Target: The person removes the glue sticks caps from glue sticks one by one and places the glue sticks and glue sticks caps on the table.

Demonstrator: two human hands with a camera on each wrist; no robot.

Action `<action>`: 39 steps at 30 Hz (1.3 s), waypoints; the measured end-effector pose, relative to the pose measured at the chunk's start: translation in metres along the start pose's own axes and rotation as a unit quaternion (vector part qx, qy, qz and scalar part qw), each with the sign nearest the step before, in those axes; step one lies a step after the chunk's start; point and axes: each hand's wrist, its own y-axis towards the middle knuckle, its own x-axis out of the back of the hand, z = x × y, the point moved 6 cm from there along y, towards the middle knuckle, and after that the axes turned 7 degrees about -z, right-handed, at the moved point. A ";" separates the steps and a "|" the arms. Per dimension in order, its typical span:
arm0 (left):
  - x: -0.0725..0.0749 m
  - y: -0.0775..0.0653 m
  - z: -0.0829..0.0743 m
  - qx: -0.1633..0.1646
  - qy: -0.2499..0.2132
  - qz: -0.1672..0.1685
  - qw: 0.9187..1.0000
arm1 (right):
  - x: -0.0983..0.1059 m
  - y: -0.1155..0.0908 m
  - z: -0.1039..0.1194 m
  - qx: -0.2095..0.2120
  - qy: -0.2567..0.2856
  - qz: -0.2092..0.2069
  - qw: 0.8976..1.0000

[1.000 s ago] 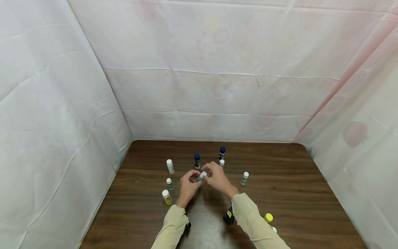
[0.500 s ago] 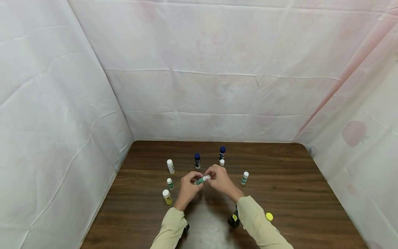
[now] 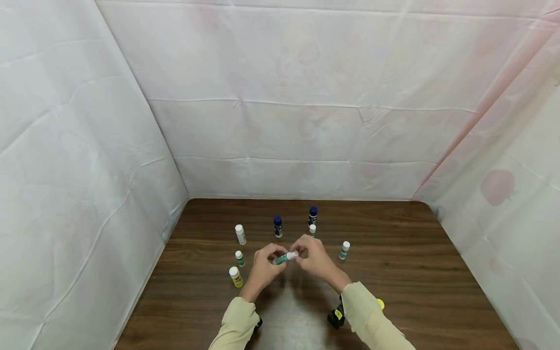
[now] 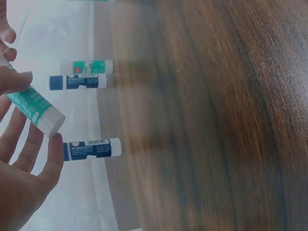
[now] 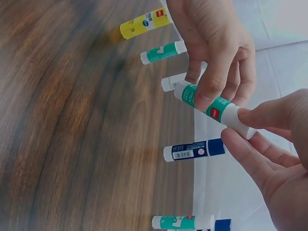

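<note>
A green-and-white glue stick (image 3: 282, 259) is held at a slant above the table, between both hands. My left hand (image 3: 264, 266) pinches its green body between thumb and fingers. At the other end, the thumb and fingers of my right hand (image 3: 317, 259) pinch the white cap (image 5: 239, 122), which sits on the stick. Just beyond the hands, two blue glue sticks stand upright, one (image 3: 277, 227) left of the other (image 3: 312, 214). In front of the right one is another green glue stick (image 3: 312, 230).
On the left stand a white glue stick (image 3: 240, 235), a small green one (image 3: 239, 258) and a yellow one (image 3: 236, 277). A green glue stick (image 3: 344, 251) stands to the right. Beside the right sleeve a yellow cap (image 3: 380, 304) partly shows. Cloth walls surround the wooden table (image 3: 411, 253).
Both hands have come slightly nearer the body, and the held glue stick has tipped from steep to nearly level. The right forearm shifted right, covering more of the yellow cap.
</note>
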 end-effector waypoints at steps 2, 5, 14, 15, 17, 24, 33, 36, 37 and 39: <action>0.002 -0.001 -0.004 -0.001 0.003 0.004 1.000 | 0.003 -0.002 0.004 0.008 0.008 -0.002 1.000; 0.005 -0.003 -0.012 -0.002 0.008 0.010 1.000 | 0.007 -0.006 0.010 0.018 0.016 -0.004 1.000; 0.014 -0.008 -0.038 -0.025 0.015 0.037 0.999 | 0.020 -0.017 0.023 0.040 0.052 0.005 0.998; 0.014 -0.009 -0.040 -0.028 0.017 0.040 0.999 | 0.021 -0.018 0.025 0.041 0.056 0.008 0.998; 0.016 -0.010 -0.044 -0.030 0.020 0.047 0.998 | 0.024 -0.021 0.029 0.041 0.065 0.015 0.997; 0.023 -0.012 -0.056 -0.020 0.014 0.055 0.998 | 0.037 -0.026 0.038 0.034 0.082 0.011 0.996; 0.034 -0.018 -0.066 -0.012 -0.001 0.031 0.999 | 0.066 -0.032 0.076 0.050 0.100 -0.018 0.994; 0.038 -0.021 -0.071 -0.019 -0.012 0.018 1.000 | 0.074 -0.033 0.081 0.047 0.088 -0.022 0.995; 0.039 -0.022 -0.073 -0.022 -0.015 0.015 1.000 | 0.076 -0.035 0.081 0.047 0.085 -0.024 0.995; 0.042 -0.024 -0.075 -0.021 -0.018 0.011 1.000 | 0.078 -0.037 0.078 0.051 0.082 -0.028 0.995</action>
